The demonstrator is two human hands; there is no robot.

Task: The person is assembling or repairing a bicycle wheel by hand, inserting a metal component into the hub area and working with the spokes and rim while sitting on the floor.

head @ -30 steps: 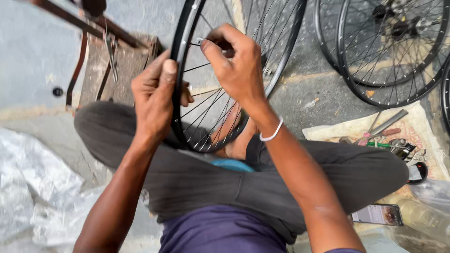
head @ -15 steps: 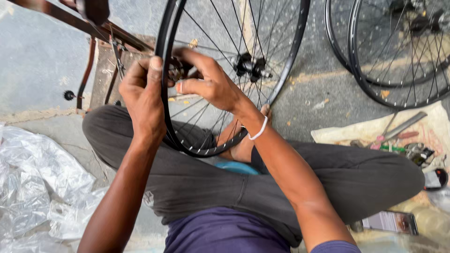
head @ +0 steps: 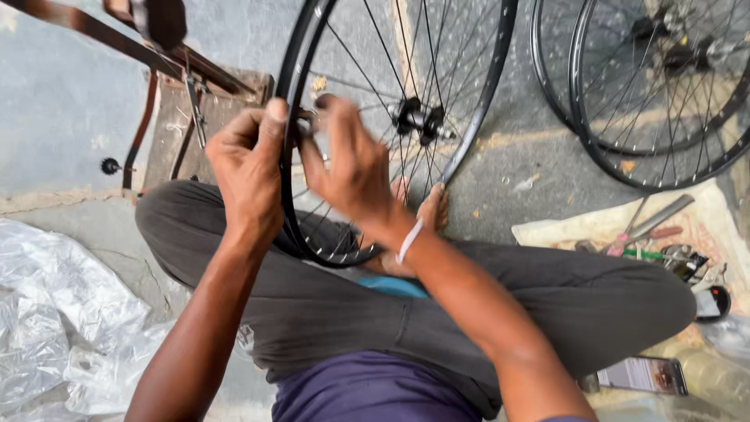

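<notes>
1. Bicycle wheel stands upright at upper centre of frame, bottom rim in the lap.
2. Left hand clamps the rim.
3. Right hand pinches a small fitting at a spoke end; I judge spoke adjustment under way.
4. I expect the next move needs a steady rim and fine finger turns.

Glossy black metal wheel rim, thin steel spokes, crinkled shiny plastic sheet, rough concrete floor
</notes>
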